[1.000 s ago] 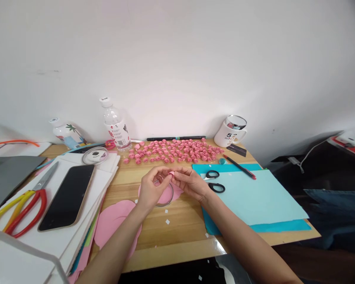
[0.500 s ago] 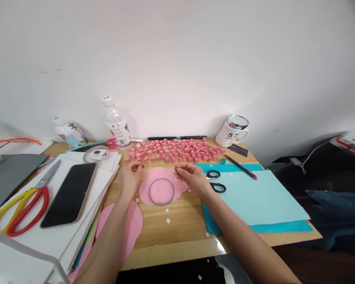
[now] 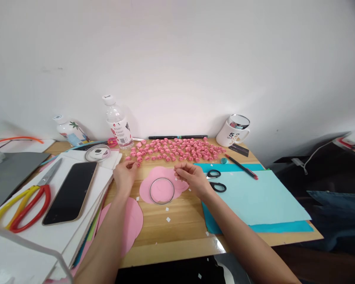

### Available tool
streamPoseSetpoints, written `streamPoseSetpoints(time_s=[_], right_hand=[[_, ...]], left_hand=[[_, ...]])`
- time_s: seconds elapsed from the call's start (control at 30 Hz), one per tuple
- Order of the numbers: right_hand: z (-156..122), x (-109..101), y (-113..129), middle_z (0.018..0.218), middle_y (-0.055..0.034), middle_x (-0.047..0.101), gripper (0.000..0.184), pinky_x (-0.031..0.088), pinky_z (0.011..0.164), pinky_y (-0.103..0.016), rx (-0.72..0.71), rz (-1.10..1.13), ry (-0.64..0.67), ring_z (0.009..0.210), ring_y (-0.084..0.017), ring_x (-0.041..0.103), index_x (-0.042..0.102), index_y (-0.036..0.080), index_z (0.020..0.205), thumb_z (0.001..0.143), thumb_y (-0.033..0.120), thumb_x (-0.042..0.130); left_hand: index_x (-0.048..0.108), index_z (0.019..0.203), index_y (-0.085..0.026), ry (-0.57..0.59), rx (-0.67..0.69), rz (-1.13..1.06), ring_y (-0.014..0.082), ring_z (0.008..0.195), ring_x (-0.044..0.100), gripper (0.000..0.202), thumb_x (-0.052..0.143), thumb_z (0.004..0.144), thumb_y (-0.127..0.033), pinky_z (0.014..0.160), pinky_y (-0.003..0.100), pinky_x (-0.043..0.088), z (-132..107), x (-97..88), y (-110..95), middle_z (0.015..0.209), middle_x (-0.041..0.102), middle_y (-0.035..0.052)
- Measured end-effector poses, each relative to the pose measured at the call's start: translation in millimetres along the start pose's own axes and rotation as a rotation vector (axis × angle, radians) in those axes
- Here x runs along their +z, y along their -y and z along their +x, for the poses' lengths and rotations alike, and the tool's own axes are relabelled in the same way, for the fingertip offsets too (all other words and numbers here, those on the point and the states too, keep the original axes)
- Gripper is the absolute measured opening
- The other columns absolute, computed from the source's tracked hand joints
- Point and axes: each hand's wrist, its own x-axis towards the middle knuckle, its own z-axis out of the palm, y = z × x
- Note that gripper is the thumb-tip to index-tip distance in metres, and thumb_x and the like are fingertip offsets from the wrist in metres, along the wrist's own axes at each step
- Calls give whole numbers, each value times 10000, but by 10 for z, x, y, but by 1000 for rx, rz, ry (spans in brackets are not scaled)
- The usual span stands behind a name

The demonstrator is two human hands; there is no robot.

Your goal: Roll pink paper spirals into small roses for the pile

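My left hand (image 3: pixel 126 176) is closed in a pinch at the front left edge of a spread of small pink rolled-paper flowers (image 3: pixel 182 149). A bit of one pink paper flower (image 3: pixel 139 164) shows at its fingertips. My right hand (image 3: pixel 191 177) hovers above the right side of a pink scalloped paper (image 3: pixel 144 189), thumb and fingers pressed together. Whatever lies between those fingertips, if anything, is too small to make out. A clear round ring-like lid or dish (image 3: pixel 161 203) rests on the pink paper. Black-handled scissors (image 3: pixel 218 187) lie beside my right wrist.
Light blue sheets (image 3: pixel 263 197) cover the right side, with a pencil (image 3: pixel 242 167) across them. A mug (image 3: pixel 232 132) and a water bottle (image 3: pixel 120 126) stand by the wall. On the left, a phone (image 3: pixel 71 193) and red-yellow scissors (image 3: pixel 32 205) lie on stacked papers.
My left hand has moved a little left, bringing its fingertips to the edge of the pink flowers. My right hand has stayed almost still.
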Motion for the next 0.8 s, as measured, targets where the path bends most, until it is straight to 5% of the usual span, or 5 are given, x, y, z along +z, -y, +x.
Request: streamPoseSetpoints(time_s=[0.17, 0.33, 0.53, 0.67, 0.8], right_hand=[[-15, 16, 18, 675, -4, 616, 216, 459, 584, -277, -82, -103, -70, 601, -123, 550, 658, 184, 755, 598, 312, 731], [-3, 4, 43, 776, -10, 605, 272, 479, 570, -266, -160, -7, -277, 627, -116, 528, 646, 206, 830, 613, 350, 725], [27, 8, 88, 936, -66, 667, 378, 483, 798, -340, -66, 196, -34, 886, -192, 608, 657, 205, 879, 704, 537, 617], [5, 2, 219, 1160, -87, 614, 583, 433, 902, -428, 16, 387, 234, 1105, -246, 539, 631, 240, 1021, 740, 701, 411], [22, -94, 328, 1281, -29, 532, 542, 408, 941, -429, -134, 544, 113, 1202, -229, 465, 596, 297, 1076, 777, 684, 362]], left_hand=[[681, 895, -141, -128, 31, -59, 201, 655, 599, 260, 504, 755, -269, 658, 301, 448, -46, -44, -72, 734, 665, 75], [652, 957, -157, -324, 386, -254, 118, 588, 476, 253, 481, 771, -170, 578, 239, 418, -231, -75, -298, 721, 547, 21], [670, 913, -183, 280, 412, -604, 150, 724, 570, 212, 589, 750, -292, 626, 259, 468, -422, -45, -468, 851, 629, 58], [571, 1163, -201, 937, 147, -1162, 282, 1034, 567, 700, 444, 697, -706, 831, 424, 470, -467, -124, -567, 1137, 605, 156], [465, 1264, -274, 906, -72, -1470, 287, 1248, 402, 901, 64, 660, -809, 913, 484, 415, -441, -213, -648, 1367, 435, 111]])
